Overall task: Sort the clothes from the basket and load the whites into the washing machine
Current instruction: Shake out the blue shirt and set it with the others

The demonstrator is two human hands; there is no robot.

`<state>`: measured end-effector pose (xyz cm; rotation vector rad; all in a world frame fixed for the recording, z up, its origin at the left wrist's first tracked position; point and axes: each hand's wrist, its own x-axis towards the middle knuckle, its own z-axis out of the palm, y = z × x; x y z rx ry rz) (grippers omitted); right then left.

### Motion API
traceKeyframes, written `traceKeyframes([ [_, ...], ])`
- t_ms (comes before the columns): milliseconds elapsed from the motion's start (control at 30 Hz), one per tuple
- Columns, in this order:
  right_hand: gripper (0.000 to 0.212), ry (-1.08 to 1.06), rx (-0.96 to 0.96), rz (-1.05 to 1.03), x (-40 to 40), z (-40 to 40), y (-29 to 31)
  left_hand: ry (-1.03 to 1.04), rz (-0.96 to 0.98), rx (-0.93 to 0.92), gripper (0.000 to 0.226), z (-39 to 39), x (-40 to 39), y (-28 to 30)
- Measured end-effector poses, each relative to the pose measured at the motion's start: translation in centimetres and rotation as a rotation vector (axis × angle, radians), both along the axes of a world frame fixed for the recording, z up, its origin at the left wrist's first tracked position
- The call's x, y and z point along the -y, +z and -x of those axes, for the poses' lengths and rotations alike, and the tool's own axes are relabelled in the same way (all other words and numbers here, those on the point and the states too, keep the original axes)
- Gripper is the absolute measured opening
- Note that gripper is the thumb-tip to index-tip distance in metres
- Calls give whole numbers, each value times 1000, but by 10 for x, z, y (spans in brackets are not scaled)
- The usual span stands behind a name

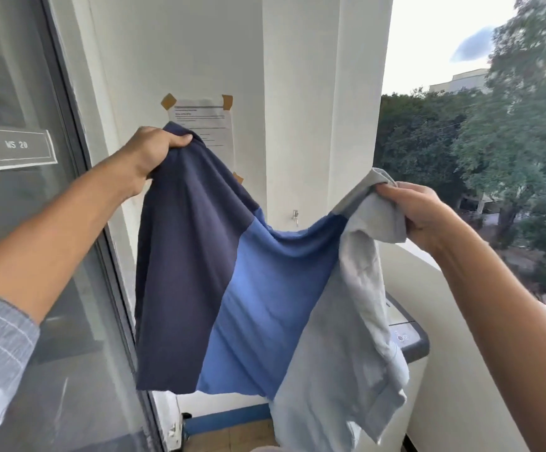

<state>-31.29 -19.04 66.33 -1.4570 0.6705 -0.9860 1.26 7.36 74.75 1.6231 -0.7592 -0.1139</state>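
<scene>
Both hands up at chest height, well apart, garment stretched between them. Left hand [154,148] has fingers curled tight on the top corner of the colour-block cotton shirt [232,288] (navy panel left, mid-blue middle, pale grey right). Right hand [408,213] grips the bunched grey end, lower than the left. Cloth sags in the middle and hangs free at the bottom hem, touching nothing.

Room is tight: dark-framed glass door [37,223] close on the left, white balcony parapet [454,370] close on the right, a narrow strip of tiled floor [232,435] between them.

Behind the grey panel, the grey control edge of a top-load washing machine [408,337] pokes out against the parapet; the shirt hides most of it.

Further back, a white wall with a taped paper notice [206,122], text too small to read, and a small metal tap [295,216] below it.

Door plate [15,148] reads "WS 20".

Beyond the parapet, green trees [509,141].
</scene>
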Motion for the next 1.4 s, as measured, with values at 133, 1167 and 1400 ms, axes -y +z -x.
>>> traceKeyframes([
  [133,5,179,25,130,-33,-18,20,-187,21,40,14,36,16,-3],
  [1167,101,149,-177,205,-183,-72,-122,-434,667,-569,48,131,66,-19],
  [1400,40,83,-94,-9,-185,-111,-150,-372,699,-573,42,115,54,-38],
])
